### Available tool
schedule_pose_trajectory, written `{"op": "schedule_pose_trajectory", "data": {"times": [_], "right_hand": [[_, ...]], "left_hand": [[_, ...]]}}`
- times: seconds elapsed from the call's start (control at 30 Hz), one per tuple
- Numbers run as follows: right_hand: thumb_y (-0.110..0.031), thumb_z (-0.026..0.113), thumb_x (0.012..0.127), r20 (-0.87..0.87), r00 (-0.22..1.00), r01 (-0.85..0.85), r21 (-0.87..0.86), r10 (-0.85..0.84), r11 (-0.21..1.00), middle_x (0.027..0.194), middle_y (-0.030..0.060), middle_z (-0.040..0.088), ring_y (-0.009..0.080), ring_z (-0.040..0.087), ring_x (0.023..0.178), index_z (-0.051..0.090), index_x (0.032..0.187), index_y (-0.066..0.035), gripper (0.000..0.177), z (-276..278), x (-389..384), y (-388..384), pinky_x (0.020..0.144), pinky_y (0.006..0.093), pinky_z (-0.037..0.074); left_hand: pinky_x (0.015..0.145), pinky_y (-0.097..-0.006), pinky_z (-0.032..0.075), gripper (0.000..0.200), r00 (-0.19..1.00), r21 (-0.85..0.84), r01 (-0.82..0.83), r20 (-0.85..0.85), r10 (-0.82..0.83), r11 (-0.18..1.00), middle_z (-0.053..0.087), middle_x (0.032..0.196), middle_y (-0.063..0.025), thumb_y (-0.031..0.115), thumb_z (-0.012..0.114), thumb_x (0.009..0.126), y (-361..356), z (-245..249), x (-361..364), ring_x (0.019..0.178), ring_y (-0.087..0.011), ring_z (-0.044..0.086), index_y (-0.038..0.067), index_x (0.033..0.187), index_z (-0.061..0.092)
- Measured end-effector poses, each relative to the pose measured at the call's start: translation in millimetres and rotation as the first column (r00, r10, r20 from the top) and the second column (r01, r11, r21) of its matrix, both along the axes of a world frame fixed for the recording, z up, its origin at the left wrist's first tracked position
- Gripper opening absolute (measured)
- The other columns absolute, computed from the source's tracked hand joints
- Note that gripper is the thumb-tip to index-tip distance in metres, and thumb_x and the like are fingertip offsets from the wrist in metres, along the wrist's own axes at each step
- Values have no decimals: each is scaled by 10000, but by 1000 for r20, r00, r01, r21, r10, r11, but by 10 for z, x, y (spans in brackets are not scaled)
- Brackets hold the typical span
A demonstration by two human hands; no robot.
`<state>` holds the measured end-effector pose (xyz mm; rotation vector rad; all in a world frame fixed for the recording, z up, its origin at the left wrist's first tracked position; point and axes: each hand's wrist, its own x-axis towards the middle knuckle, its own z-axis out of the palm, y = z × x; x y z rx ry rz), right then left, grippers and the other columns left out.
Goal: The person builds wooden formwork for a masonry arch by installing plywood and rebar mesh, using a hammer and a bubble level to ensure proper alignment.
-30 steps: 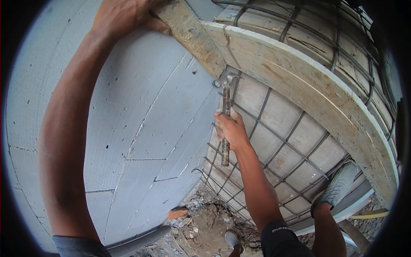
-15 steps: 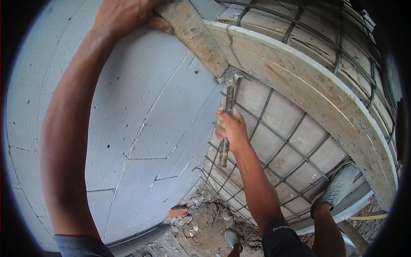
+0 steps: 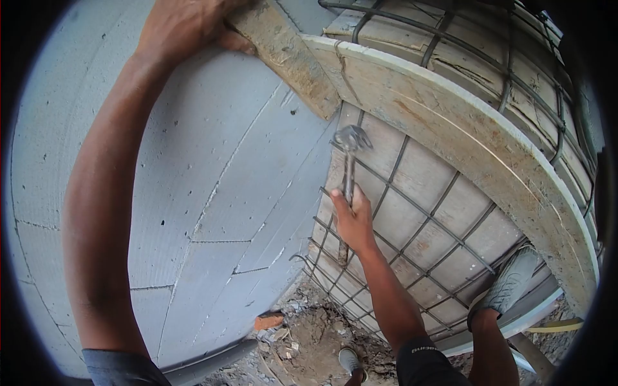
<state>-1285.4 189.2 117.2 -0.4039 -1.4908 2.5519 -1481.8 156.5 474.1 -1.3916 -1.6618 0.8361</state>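
Note:
My right hand (image 3: pixel 354 215) is wrapped round the handle of a claw hammer (image 3: pixel 348 174). The hammer's head, slightly blurred, points up and sits a little below the end of a short wooden board (image 3: pixel 296 64), apart from it. At the top edge of the view my left hand (image 3: pixel 190 26) grips the far end of that board, its thumb along the lower edge and its fingertips partly hidden. The board's lower end meets a long curved plank (image 3: pixel 444 132). Behind the hammer runs a grid of steel rebar (image 3: pixel 425 209).
A grey block wall (image 3: pixel 212 161) fills the left side. More rebar (image 3: pixel 444 32) crosses above the plank. My shoes stand low: one (image 3: pixel 512 280) at the rebar grid, another (image 3: pixel 349 359) on rubble ground (image 3: pixel 315 331). A broken brick piece (image 3: pixel 268 321) lies by the wall.
The hammer has dropped away from the joint of board and plank, with my right hand slightly lower. My left hand and the board have barely moved.

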Motion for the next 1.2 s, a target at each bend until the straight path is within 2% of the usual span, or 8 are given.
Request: {"op": "schedule_pose_trajectory", "data": {"times": [0.33, 0.43, 0.47, 0.73, 0.83, 0.9, 0.97, 1.2], "right_hand": [[-187, 481, 998, -674, 516, 461, -303, -529, 834, 668, 70, 526, 184, 553, 651, 512, 974, 14, 204, 499, 192, 113, 602, 329, 456], [-310, 441, 1029, -433, 759, 649, 561, -486, 514, 687, 125, 538, 266, 565, 665, 539, 906, 21, 367, 67, -416, -33, 609, 388, 445], [-347, 419, 1038, -97, 924, 373, 437, -369, 819, 689, 135, 539, 283, 558, 653, 544, 894, 25, 418, 132, -568, -110, 605, 399, 437], [-373, 353, 1064, -606, 504, 572, -301, -616, 763, 642, 52, 496, 166, 480, 523, 443, 760, -82, 431, 481, 205, 117, 534, 339, 415], [-337, 427, 1041, -675, 555, 653, -8, -486, 757, 685, 138, 555, 276, 538, 563, 473, 736, -76, 404, -68, -170, -5, 588, 426, 436], [-324, 446, 1031, -505, 731, 653, 713, -460, 255, 720, 183, 591, 323, 574, 600, 526, 760, -46, 397, -310, -316, -109, 618, 451, 446], [-321, 457, 1021, -88, 928, 357, 485, -362, 798, 741, 224, 586, 373, 578, 649, 571, 828, 20, 408, 170, -382, -73, 642, 445, 450], [-435, 432, 1035, -599, 410, 486, -495, -688, 720, 703, 142, 558, 258, 560, 614, 531, 991, 17, 465, 143, -321, -97, 584, 416, 463]], "left_hand": [[1165, -576, 134, 767, 998, -20, -29, 52, 30, 999, 633, 1136, -19, 691, 786, 544, 2, 16, 38, 1214, -224, 512, 212, 1134, 680], [1150, -576, 154, 773, 998, -22, 16, 57, -15, 1000, 632, 1134, -20, 701, 781, 544, -28, 38, -67, 1205, -228, 514, 209, 1131, 680], [1142, -575, 165, 778, 997, -27, 54, 56, -53, 998, 632, 1133, -21, 711, 777, 545, -39, 32, -85, 1202, -231, 515, 207, 1130, 680], [1127, -550, 208, 818, 999, -39, -37, -4, 37, 999, 626, 1135, -28, 732, 781, 506, 24, 7, 30, 1196, -247, 515, 204, 1122, 676], [1125, -547, 218, 814, 1000, -32, -7, 23, 8, 999, 625, 1126, -27, 727, 785, 505, -19, 22, -61, 1195, -249, 517, 205, 1120, 674], [1124, -545, 221, 810, 998, -30, -4, 57, 6, 1000, 625, 1119, -26, 724, 786, 507, -50, -2, -58, 1194, -248, 518, 207, 1120, 672], [1125, -541, 226, 813, 999, -71, 33, -17, -34, 997, 624, 1116, -25, 721, 789, 504, -36, 25, -88, 1197, -241, 517, 208, 1124, 669], [1119, -536, 248, 826, 1000, -29, -22, 15, 23, 999, 616, 1105, -25, 715, 792, 486, -20, -8, 19, 1181, -229, 522, 213, 1128, 660]]}}
